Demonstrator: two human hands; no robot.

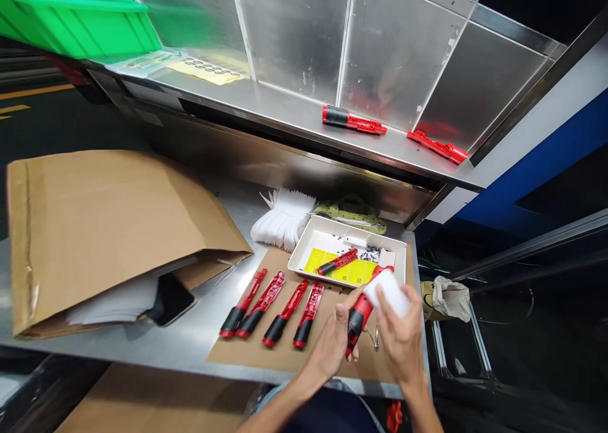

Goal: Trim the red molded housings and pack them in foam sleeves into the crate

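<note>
My left hand (330, 344) is closed around a red and black tool housing (361, 316), its black end pointing down toward me. Pinched in my right hand (401, 332) is a white foam sheet (388, 294), pressed against the upper part of that housing. Just behind my hands a white tray (299, 265) holds another red housing part (337, 262), small dark screws (372, 254) and a yellow printed sheet. Left of my hands, several red and black housings (308, 316) lie side by side on brown cardboard (237, 352).
A stack of white foam sheets (285, 218) lies behind the cardboard. An open cardboard box (118, 230) takes up the left, with a dark phone-like object (173, 299) by its opening. Two red parts, one a housing (354, 120), rest on the shelf. A green bin (80, 25) stands upper left.
</note>
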